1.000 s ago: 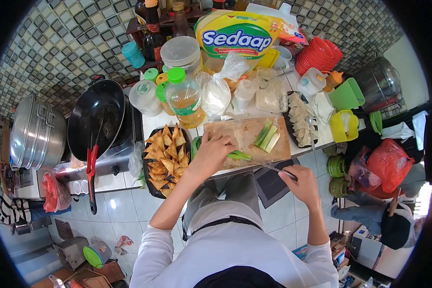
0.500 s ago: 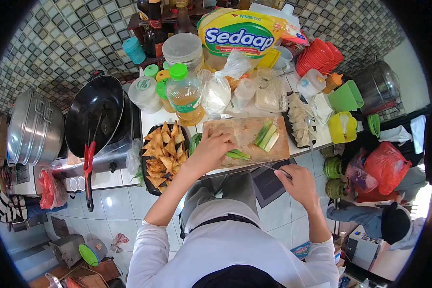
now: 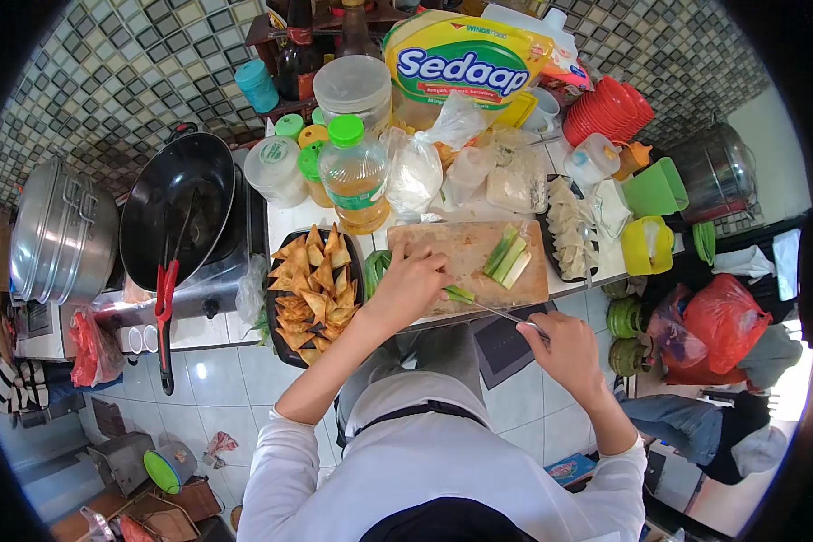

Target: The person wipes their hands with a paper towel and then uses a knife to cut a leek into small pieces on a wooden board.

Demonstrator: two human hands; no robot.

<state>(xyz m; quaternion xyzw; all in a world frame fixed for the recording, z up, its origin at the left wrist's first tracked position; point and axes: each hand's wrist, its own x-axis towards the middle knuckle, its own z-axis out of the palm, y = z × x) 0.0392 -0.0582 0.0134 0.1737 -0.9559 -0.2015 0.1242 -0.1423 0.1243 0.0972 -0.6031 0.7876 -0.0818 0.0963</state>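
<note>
My left hand (image 3: 411,282) is closed, its curled fingers pressing a green onion (image 3: 461,294) onto the front of a wooden cutting board (image 3: 415,238). A short green end sticks out past the fingertips; the rest is under the hand. In my right hand (image 3: 565,350) is a knife (image 3: 501,313), its fingers wrapped round the handle. The blade points left, its tip beside the protruding green end at the board's front edge. Several cut lengths of green onion (image 3: 508,257) lie on the board's right half. More green leaves (image 3: 376,269) show left of my left wrist.
A black tray of fried triangular pastries (image 3: 314,289) stands left of the board, a dark plate of pale dumplings (image 3: 569,230) right. Behind are an oil bottle (image 3: 354,176) and bagged white powder (image 3: 415,172). A wok (image 3: 176,208) sits far left. Another person (image 3: 705,429) is at right.
My left hand has shifted slightly right, leaving less green onion showing past its fingers. The knife stays near the same spot. The view has moved a little, and the person at right has changed posture.
</note>
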